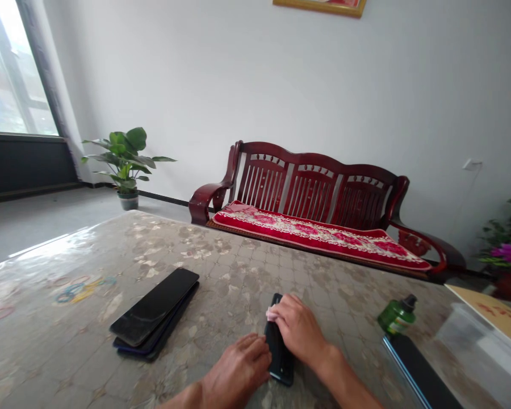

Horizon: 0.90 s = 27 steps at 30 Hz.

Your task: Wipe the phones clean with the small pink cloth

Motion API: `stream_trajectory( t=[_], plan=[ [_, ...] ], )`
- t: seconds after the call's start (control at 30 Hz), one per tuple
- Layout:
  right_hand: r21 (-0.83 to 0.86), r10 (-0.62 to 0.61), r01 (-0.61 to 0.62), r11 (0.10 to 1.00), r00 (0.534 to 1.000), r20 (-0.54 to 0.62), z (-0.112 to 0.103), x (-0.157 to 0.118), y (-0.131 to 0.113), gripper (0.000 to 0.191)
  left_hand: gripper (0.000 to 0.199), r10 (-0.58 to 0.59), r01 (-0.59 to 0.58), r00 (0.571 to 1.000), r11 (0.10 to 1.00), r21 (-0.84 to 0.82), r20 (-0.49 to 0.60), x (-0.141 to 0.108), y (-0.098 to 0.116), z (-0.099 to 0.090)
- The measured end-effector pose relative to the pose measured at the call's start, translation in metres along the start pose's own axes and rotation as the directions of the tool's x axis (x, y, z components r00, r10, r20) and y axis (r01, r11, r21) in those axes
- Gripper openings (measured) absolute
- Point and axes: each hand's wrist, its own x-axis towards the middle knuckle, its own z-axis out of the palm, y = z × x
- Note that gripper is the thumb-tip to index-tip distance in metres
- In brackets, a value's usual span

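Note:
A dark smartphone [279, 355] lies flat on the patterned tablecloth in front of me. My right hand [300, 329] pinches a small pale pink cloth [272, 314] and presses it on the phone's upper part. Against the phone's left edge rests my left hand [242, 363], its fingers bent together and touching the side; the fingertips are partly hidden. To the left, several phones [157, 309] sit in a loose stack, the top one with a black screen.
A green pump bottle [397, 315] stands at the right, near another phone [421, 372] and a clear plastic box [472, 341]. Several coloured rubber bands [80, 288] lie at the far left of the table [221, 267]. Beyond it is a wooden bench [306, 187].

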Motion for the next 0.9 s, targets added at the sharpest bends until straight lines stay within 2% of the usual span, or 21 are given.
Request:
stream_trajectory(
  t=[0.13, 0.2, 0.27, 0.3, 0.33, 0.43, 0.57, 0.7, 0.9],
  plan=[
    [0.115, -0.095, 0.084, 0.990, 0.991, 0.092, -0.009, -0.025, -0.012, 0.022, 0.019, -0.018, 0.019, 1.000, 0.999, -0.032, 0.024, 0.001, -0.002, -0.003],
    [0.170, -0.092, 0.066, 0.983, 0.984, 0.152, -0.014, -0.026, -0.007, 0.019, 0.016, -0.028, 0.031, 0.999, 0.998, -0.061, 0.042, 0.002, -0.002, -0.008],
    [0.194, -0.037, 0.005, 0.981, 0.986, 0.165, -0.017, -0.020, 0.004, 0.015, 0.011, -0.046, 0.051, 0.997, 0.996, -0.075, 0.056, 0.002, -0.003, -0.014],
    [0.187, 0.008, -0.033, 0.982, 0.991, 0.134, -0.017, -0.016, 0.010, 0.014, 0.010, -0.063, 0.068, 0.996, 0.994, -0.080, 0.063, 0.001, -0.004, -0.017],
    [0.154, 0.069, -0.076, 0.985, 0.996, 0.055, -0.016, -0.012, 0.016, 0.015, 0.009, -0.084, 0.090, 0.994, 0.992, -0.087, 0.069, 0.001, -0.005, -0.020],
    [0.100, 0.177, -0.164, 0.981, 0.974, -0.144, -0.009, -0.004, 0.032, 0.015, 0.012, -0.191, 0.205, 0.975, 0.969, -0.136, 0.113, 0.003, -0.005, -0.028],
    [0.084, 0.171, -0.157, 0.984, 0.966, -0.192, 0.002, -0.006, 0.037, 0.016, 0.015, -0.372, 0.408, 0.902, 0.900, -0.153, 0.219, 0.012, 0.002, -0.040],
    [0.046, 0.197, -0.191, 0.980, 0.959, -0.205, 0.006, -0.007, 0.036, 0.017, 0.049, -0.485, 0.516, 0.830, 0.855, -0.051, 0.274, 0.024, 0.020, -0.048],
    [-0.028, 0.244, -0.251, 0.967, 0.956, -0.161, 0.006, -0.003, 0.037, 0.017, 0.077, -0.496, 0.511, 0.779, 0.857, 0.070, 0.383, 0.031, 0.036, -0.040]
  ],
)
